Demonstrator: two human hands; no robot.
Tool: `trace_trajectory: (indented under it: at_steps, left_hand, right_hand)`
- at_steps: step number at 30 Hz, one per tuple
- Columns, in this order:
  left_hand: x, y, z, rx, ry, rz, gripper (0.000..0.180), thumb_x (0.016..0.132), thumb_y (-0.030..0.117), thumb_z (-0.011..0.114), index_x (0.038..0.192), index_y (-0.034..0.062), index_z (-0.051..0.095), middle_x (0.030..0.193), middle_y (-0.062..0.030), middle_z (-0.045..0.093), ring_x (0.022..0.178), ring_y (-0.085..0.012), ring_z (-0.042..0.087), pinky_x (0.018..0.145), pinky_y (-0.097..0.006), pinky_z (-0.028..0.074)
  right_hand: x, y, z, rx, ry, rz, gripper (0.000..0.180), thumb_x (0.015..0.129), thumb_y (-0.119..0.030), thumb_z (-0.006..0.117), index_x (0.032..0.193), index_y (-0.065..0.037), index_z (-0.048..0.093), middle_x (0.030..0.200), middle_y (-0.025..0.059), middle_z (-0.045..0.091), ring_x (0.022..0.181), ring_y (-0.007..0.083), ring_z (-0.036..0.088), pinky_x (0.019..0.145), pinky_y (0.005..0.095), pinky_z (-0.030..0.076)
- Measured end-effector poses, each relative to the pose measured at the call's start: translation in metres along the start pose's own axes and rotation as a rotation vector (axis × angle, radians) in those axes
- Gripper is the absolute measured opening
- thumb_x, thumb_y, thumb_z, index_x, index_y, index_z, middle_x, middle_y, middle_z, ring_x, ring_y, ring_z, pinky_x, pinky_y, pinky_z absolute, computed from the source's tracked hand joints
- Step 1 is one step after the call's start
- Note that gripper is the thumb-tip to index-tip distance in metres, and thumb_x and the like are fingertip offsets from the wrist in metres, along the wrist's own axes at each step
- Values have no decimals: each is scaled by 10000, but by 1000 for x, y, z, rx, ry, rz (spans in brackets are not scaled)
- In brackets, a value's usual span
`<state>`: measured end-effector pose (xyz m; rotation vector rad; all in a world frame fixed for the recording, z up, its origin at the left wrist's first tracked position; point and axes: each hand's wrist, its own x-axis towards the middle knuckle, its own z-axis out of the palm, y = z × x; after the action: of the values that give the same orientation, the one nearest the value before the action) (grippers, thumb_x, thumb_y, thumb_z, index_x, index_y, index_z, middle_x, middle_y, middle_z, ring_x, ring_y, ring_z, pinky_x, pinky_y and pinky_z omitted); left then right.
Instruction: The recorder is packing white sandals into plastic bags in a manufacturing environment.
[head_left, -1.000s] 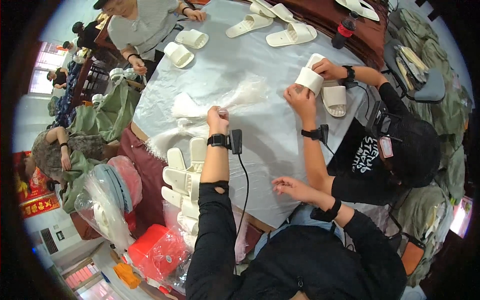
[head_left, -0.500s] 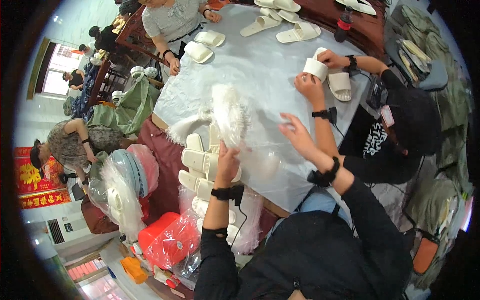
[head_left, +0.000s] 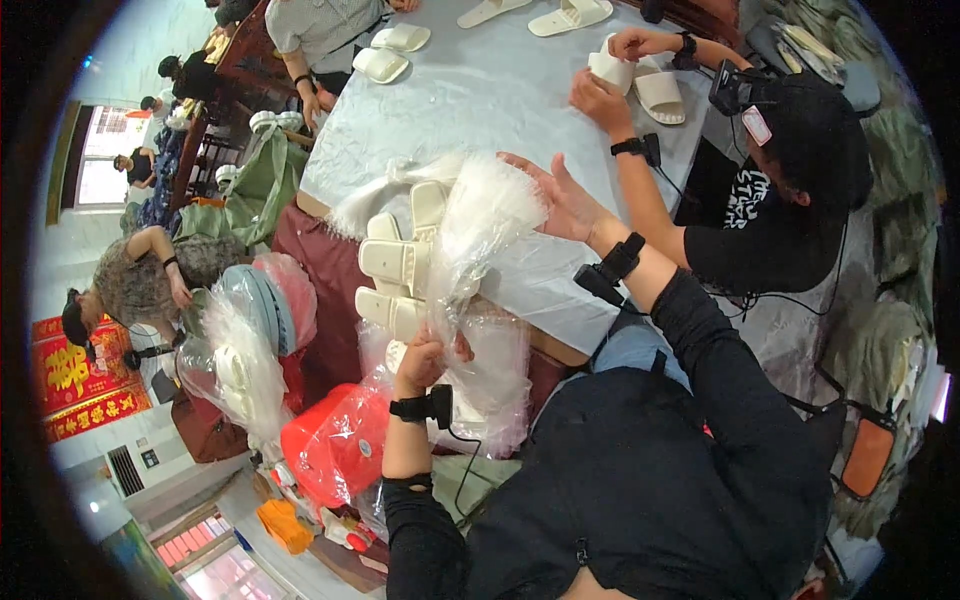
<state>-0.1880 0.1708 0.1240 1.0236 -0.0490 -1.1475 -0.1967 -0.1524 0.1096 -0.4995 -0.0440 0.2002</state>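
Observation:
A bunch of clear plastic bags (head_left: 485, 215) with fringed edges rises over the near left part of the table. My left hand (head_left: 420, 362) is closed around its lower, narrower end. My right hand (head_left: 562, 198) is open at the bunch's upper right edge, thumb apart and palm partly turned up; its fingertips are partly hidden by the plastic. Several cream slippers (head_left: 396, 262) lie stacked just left of the bunch, which covers part of them. Behind these, a second strand of white plastic (head_left: 365, 205) spreads on the table.
A co-worker on the right handles a cream slipper (head_left: 612, 68) at the pale-covered table (head_left: 420, 110). Another person sits across, near a slipper pair (head_left: 390, 55). To my left are a red plastic container (head_left: 335, 445) and a plastic-wrapped bundle (head_left: 240, 340). More clear plastic (head_left: 495, 370) hangs at the table's near edge.
My left hand has come down and nearer with the bunch's end. My right hand has moved left to the bunch's edge, and the plastic now leans right. My view has shifted.

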Motion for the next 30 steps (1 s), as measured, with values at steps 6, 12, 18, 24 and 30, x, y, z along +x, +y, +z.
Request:
trace_trajectory:
  at_steps: [6,12,18,24,30]
  left_hand:
    - [-11,-13,-6,-188,-147,-28,450,717,-4,478,1154,97,437,720,-91,503,636,-237,506,631,-416,402]
    - [-4,-13,12,-407,-77,-66,314,712,68,540,1023,44,499,645,-48,443,565,-194,454,583,-363,356]
    - [7,-14,10,-215,-215,-262,68,655,62,542,681,11,505,589,-82,474,549,-206,471,567,-351,369]
    - [6,-15,19,-119,-58,-317,155,661,88,545,785,-1,521,633,-98,491,538,-207,483,550,-366,388]
    - [0,-24,13,-292,38,-362,488,658,62,532,1134,-14,454,879,-171,565,729,-305,584,671,-448,488]
  right_hand:
    - [-4,39,-9,482,-170,-114,931,688,-671,510,1389,-141,203,1391,71,308,1278,225,301,1047,375,268]
    - [-9,57,-19,506,14,-174,888,699,-632,537,1357,-106,259,1374,71,327,1265,209,308,1051,360,262]
    - [17,51,-16,409,123,26,587,838,-429,550,1258,-47,400,1242,86,478,1143,206,449,994,349,341]
    - [36,31,-20,111,138,35,504,834,-273,570,1216,26,434,1182,155,527,1073,258,522,968,361,378]
    - [41,13,-5,58,58,25,535,775,-229,588,1199,58,434,1175,185,525,1062,270,528,960,368,389]
